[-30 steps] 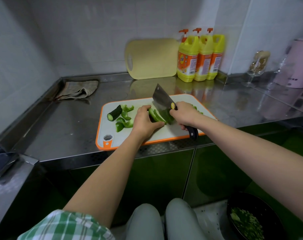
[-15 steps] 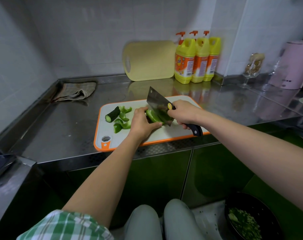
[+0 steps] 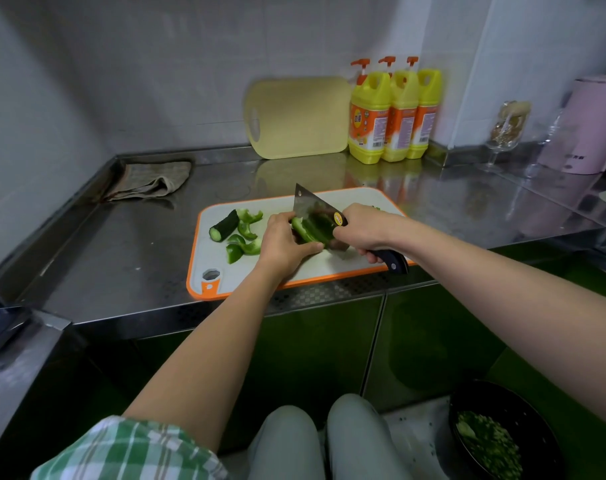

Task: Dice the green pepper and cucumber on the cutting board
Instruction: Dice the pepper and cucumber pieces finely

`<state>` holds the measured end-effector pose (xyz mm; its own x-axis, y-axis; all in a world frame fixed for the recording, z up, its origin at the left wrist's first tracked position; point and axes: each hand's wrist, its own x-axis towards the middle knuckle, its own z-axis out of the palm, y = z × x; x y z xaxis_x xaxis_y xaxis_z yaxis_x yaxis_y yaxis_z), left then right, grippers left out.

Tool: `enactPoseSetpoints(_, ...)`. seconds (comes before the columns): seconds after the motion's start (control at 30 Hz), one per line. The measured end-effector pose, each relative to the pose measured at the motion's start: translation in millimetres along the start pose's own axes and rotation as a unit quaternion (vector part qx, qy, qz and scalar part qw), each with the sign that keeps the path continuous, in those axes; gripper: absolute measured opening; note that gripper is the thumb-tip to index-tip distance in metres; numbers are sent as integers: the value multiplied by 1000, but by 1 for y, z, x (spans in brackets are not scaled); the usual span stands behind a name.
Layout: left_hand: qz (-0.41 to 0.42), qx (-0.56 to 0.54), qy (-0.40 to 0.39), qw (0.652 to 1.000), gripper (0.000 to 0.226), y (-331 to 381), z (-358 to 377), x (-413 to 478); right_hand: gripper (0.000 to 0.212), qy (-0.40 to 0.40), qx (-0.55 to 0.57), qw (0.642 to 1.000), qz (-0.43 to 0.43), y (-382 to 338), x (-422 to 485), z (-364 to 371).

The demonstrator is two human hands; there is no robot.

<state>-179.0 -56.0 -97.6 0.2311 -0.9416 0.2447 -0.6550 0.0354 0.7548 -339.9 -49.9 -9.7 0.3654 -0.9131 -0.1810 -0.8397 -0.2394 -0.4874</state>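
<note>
The cutting board, white with an orange rim, lies on the steel counter. The left hand curls its fingers over a long piece of green pepper near the board's middle and holds it down. The right hand grips the dark handle of a knife, a broad cleaver whose blade stands against the pepper. The edge seems to be in the pepper, though blur hides the contact. A cucumber stub and loose pepper pieces lie on the board's left part. Behind stand a yellow board and three soap bottles. A black bowl of chopped greens sits on the floor.
</note>
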Motion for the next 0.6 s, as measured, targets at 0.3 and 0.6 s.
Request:
enactPoseSetpoints(0.3, 0, 1, 4, 1000, 88, -3, 2, 2, 23, -5, -3, 1000, 5, -6, 14, 5)
enactPoseSetpoints(0.6, 42, 62, -33, 997, 85, 3, -7, -4, 7, 75, -14, 997, -4, -12, 21, 22)
